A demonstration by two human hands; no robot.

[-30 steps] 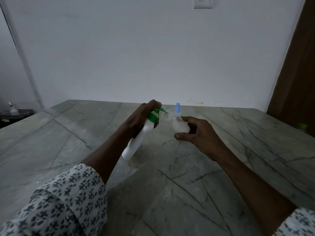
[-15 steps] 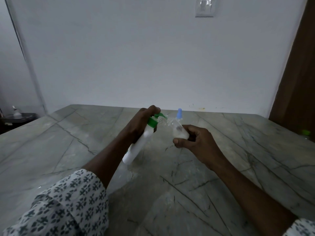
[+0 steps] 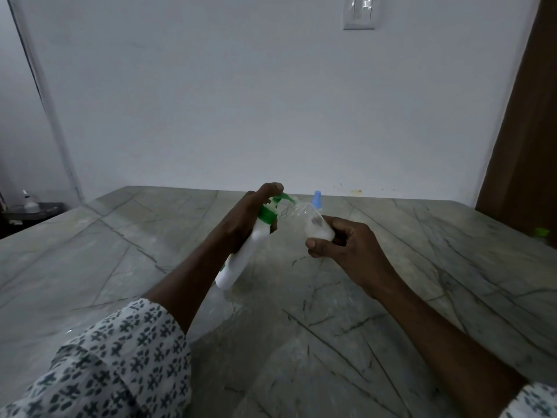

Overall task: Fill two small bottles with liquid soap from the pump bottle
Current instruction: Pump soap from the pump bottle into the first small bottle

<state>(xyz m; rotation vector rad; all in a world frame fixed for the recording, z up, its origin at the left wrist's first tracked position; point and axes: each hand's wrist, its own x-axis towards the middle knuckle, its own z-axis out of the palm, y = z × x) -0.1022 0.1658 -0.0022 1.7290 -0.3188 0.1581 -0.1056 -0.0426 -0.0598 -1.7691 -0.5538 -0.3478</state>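
Observation:
My left hand (image 3: 247, 215) grips a white pump bottle (image 3: 241, 260) with a green pump head (image 3: 271, 211), tilted over the table, a finger lying on top of the pump. Its green nozzle points into the mouth of a small clear bottle (image 3: 313, 224), which my right hand (image 3: 349, 251) holds tilted towards it. White soap fills the small bottle's lower part. Behind it stands a second small bottle with a blue cap (image 3: 317, 198), mostly hidden.
The grey marble table (image 3: 120, 267) spreads out on all sides of my hands. A brown door (image 3: 530, 131) is at the right, with a small green object (image 3: 541, 232) near the table's right edge. A dark shelf with a small bottle (image 3: 28, 202) sits far left.
The view has tilted upward a little, so both hands sit lower in frame. The hands and both bottles keep the same pose relative to each other.

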